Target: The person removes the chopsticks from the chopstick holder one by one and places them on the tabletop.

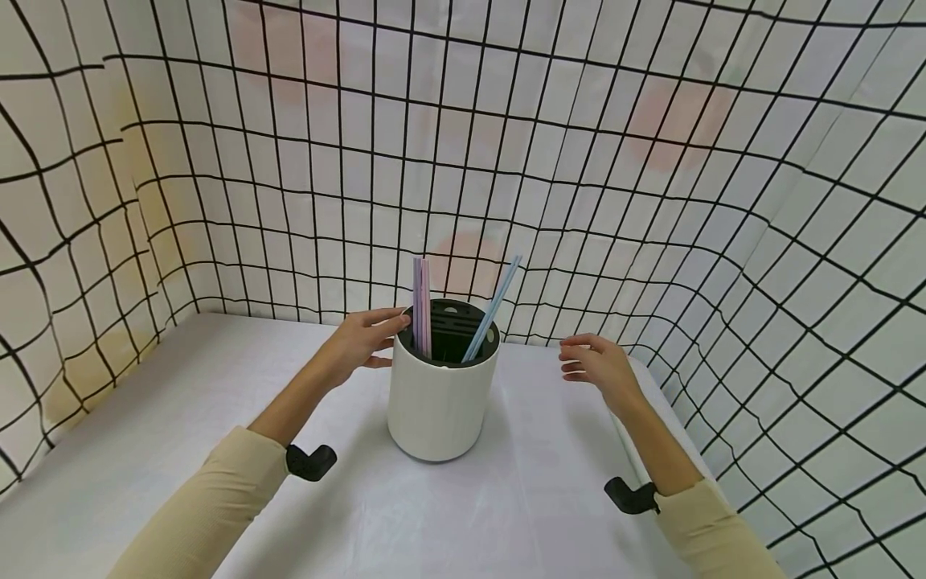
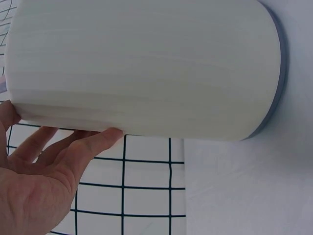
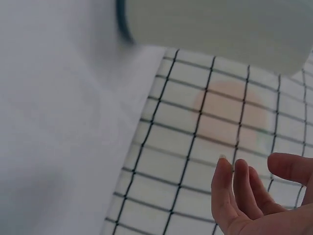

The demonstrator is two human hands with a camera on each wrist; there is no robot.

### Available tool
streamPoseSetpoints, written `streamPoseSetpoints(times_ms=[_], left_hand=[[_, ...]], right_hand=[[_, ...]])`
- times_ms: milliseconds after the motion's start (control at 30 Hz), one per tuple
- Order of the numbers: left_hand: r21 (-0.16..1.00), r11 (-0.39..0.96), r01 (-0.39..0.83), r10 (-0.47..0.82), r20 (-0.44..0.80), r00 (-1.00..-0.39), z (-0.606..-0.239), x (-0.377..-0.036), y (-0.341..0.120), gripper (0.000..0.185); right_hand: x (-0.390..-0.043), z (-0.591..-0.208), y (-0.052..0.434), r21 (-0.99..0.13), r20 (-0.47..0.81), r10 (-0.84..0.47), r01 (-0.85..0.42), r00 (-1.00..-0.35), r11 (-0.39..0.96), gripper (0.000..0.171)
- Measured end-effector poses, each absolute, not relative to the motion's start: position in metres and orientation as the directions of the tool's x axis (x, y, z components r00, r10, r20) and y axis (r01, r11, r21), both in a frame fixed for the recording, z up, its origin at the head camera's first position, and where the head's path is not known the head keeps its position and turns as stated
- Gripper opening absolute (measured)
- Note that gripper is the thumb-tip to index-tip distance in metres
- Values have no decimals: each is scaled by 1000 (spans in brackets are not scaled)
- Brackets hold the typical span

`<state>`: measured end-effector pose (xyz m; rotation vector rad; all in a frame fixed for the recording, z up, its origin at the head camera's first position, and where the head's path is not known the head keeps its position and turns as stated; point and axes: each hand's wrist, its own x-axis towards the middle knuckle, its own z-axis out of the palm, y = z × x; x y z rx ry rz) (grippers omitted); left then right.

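Your left hand (image 1: 359, 341) rests with relaxed, straight fingers against the rim of the white cylindrical ceramic holder (image 1: 440, 402), at about its 10 o'clock; it grips nothing. The holder stands upright at the middle of the white cloth-covered table (image 1: 217, 402). Inside its dark slotted insert (image 1: 450, 338), the pink and lilac plastic straws (image 1: 421, 305) stand at 9 o'clock, and the pale blue plastic straw (image 1: 494, 305) leans toward 2 o'clock. Your right hand (image 1: 599, 366) hovers at the holder's 3 o'clock, apart from it, fingers loosely curled and empty.
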<state>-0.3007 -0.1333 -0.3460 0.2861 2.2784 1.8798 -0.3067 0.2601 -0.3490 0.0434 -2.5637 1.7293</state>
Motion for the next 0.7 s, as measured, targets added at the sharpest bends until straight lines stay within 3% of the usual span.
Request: streamPoseSetpoints(times_ms=[300, 700], left_hand=[[982, 187, 31, 244, -16, -970, -346, -300, -132, 60], [984, 178, 27, 249, -19, -968, -347, -302, -133, 61]], right_hand=[[-296, -314, 211, -927, 112, -106, -142, -988, 348, 33], [-288, -290, 171, -932, 104, -191, -163, -976, 323, 31]])
